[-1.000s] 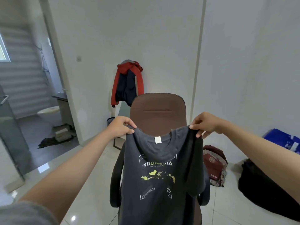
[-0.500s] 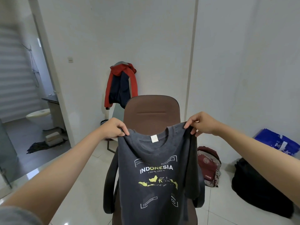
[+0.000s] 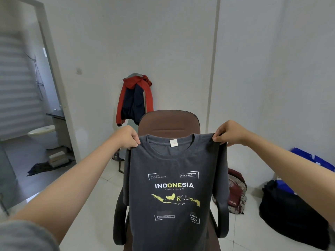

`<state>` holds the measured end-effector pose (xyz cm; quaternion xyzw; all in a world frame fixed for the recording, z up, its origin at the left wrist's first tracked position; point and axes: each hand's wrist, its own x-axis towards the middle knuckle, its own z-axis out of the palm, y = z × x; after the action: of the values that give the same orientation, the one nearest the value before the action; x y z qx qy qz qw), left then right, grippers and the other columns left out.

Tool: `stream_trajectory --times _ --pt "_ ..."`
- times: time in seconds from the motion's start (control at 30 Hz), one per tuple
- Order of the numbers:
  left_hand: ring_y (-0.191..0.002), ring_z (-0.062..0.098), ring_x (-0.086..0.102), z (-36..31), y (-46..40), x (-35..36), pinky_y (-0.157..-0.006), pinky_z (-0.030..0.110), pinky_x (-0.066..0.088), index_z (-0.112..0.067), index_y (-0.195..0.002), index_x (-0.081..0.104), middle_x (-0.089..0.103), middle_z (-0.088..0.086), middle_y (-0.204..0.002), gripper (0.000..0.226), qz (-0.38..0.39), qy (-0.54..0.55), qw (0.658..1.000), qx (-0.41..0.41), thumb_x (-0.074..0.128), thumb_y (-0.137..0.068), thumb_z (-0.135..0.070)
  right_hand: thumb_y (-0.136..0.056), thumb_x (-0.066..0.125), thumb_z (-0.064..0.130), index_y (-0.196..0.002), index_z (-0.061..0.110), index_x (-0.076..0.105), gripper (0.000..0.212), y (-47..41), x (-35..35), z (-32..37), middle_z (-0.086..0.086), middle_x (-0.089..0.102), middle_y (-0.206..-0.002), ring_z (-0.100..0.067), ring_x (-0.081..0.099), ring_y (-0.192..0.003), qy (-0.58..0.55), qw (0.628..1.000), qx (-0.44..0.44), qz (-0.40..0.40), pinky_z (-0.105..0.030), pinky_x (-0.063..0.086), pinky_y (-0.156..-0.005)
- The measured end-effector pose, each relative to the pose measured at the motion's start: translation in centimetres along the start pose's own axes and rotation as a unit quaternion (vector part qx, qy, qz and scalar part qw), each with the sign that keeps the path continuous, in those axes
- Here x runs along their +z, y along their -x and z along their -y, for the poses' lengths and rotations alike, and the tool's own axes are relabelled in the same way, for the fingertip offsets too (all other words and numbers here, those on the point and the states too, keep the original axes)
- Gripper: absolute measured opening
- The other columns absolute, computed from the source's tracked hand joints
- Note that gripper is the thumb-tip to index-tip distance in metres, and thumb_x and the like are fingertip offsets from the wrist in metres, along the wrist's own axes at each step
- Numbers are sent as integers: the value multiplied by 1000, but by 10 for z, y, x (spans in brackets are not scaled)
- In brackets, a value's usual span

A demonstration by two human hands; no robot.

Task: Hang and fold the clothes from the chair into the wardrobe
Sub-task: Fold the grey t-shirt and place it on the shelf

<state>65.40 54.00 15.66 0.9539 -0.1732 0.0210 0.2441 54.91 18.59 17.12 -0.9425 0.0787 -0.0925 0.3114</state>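
Note:
A dark grey T-shirt [image 3: 172, 196] with an "INDONESIA" map print hangs spread out in front of me, its printed side facing me. My left hand [image 3: 126, 137] pinches its left shoulder and my right hand [image 3: 230, 132] pinches its right shoulder. Behind the shirt stands a brown office chair [image 3: 168, 122] with black armrests; the shirt hides its seat. No wardrobe is in view.
A red and navy jacket [image 3: 135, 100] hangs on the far wall. A maroon backpack [image 3: 235, 192], a black bag [image 3: 293, 214] and a blue bag [image 3: 311, 158] lie on the floor at right. An open bathroom doorway [image 3: 36, 124] is at left.
The shirt is stretched wider and flatter between my hands, with its right side unfolded. The view has shifted slightly, so chair and jacket sit further right in the frame.

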Motion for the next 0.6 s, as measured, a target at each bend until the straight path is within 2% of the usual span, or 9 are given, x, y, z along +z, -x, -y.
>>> stream_trajectory --times 0.07,0.17,0.27,0.33,0.43,0.6 --pt "-66 8 57 -3 -1 0 -52 16 40 -10 -85 75 66 0 -79 10 -20 46 999 0 71 -79 -3 -76 77 20 -73 13 74 8 -2 -6 4 -6 72 -77 -17 67 -73 39 999 -9 -7 -29 56 -64" --pt "-68 8 58 -3 0 -1 -61 17 44 -7 -74 74 69 2 -77 7 -57 156 986 6 80 -72 -5 -71 82 29 -65 14 70 20 -2 -12 10 -1 66 -68 -13 59 -67 73 997 -16 -26 -22 44 -56" --pt "-72 7 59 -4 5 -2 -69 19 44 -6 -67 71 67 1 -72 12 -92 229 969 24 83 -68 -8 -67 85 31 -63 9 68 28 -4 -16 12 -1 62 -63 -13 56 -64 62 997 -12 -43 -23 42 -55" --pt "-76 9 61 -5 7 -3 -71 20 46 -5 -66 69 67 2 -74 16 -109 243 963 41 84 -67 -10 -65 86 29 -62 4 64 33 -6 -15 12 -2 58 -61 -14 53 -62 34 998 -12 -53 -25 42 -56" --pt "-68 12 58 -5 8 -4 -69 24 50 -5 -61 63 63 2 -67 23 -136 259 955 56 85 -66 -10 -65 86 17 -52 7 50 39 -7 -11 9 -2 46 -53 -16 42 -56 -50 996 -25 -66 -27 35 -53" --pt "-57 11 47 -1 4 -3 -60 23 43 -11 -54 46 49 1 -56 39 -168 319 930 72 82 -68 -3 -64 85 6 -46 14 35 53 -11 -8 1 2 31 -46 -17 29 -53 -163 983 -58 -60 -28 25 -52"
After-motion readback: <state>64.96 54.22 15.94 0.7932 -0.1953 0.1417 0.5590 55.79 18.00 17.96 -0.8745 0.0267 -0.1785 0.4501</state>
